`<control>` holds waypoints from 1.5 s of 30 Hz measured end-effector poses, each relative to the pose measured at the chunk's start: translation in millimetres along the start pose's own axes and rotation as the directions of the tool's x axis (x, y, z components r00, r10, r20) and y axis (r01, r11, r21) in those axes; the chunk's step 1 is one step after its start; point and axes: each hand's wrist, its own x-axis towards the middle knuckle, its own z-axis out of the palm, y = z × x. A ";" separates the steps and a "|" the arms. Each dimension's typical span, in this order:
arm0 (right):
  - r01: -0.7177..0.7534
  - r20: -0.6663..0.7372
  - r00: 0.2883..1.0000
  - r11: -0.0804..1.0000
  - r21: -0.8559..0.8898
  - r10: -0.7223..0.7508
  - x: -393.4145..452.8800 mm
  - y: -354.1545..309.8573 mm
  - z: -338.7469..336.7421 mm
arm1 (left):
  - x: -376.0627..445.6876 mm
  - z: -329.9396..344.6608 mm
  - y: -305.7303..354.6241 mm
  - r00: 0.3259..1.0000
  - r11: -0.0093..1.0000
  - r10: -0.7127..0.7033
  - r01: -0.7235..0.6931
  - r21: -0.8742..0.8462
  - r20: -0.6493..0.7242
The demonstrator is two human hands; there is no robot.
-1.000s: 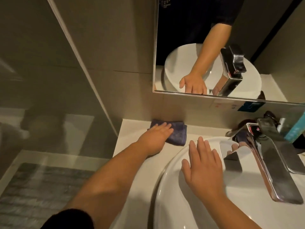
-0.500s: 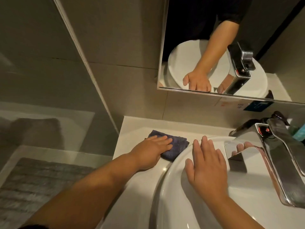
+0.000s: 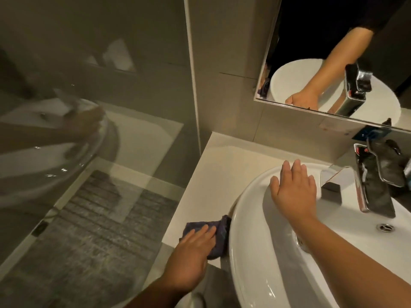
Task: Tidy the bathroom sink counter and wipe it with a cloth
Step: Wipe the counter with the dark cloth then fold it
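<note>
Cloth (image 3: 216, 232) dragged nearer — left hand (image 3: 193, 252) flat.

The basin (image 3: 249, 252) sits on the bench (image 3: 222, 165), filling its right part. Behind the basin, at its far right, stands the tap (image 3: 369, 185), its spout reaching over the bowl; the drain (image 3: 385, 227) lies in the bowl just in front of the tap. Left of the basin, at the bench's near edge, lies the cloth (image 3: 219, 230) — touching the basin's side, with the left hand (image 3: 191, 258) flat on it. The right hand (image 3: 293, 187) rests on the basin's far rim. Above and behind the basin hangs the mirror (image 3: 311, 30); left of the bench stands a glass panel (image 3: 89, 107) — a mat (image 3: 89, 241) on the floor beyond.
</note>
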 end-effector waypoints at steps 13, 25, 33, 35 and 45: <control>0.036 0.055 0.998 0.999 -0.002 -0.036 5.0 8.6 -1.5 | -77.5 0.7 62.7 0.957 0.821 -0.273 0.287 -0.493 0.102; -0.120 0.353 0.917 0.717 0.687 -0.185 -94.2 23.6 -117.3 | -81.6 -134.8 111.7 0.980 0.717 -0.189 0.185 -0.672 0.068; -0.496 0.616 0.765 0.438 0.749 -0.187 -124.1 31.9 -191.0 | -32.0 -164.9 164.7 0.942 0.957 0.253 -0.277 -0.089 -0.219; -0.490 0.615 0.767 0.451 0.746 -0.184 -129.6 33.6 -197.8 | -23.8 -161.1 170.9 0.904 0.933 0.359 -0.355 0.060 -0.232; -0.211 0.289 0.955 0.522 0.826 -0.070 -155.1 39.6 -206.2 | -15.6 -126.9 153.8 0.788 0.759 0.593 -0.479 0.441 -0.166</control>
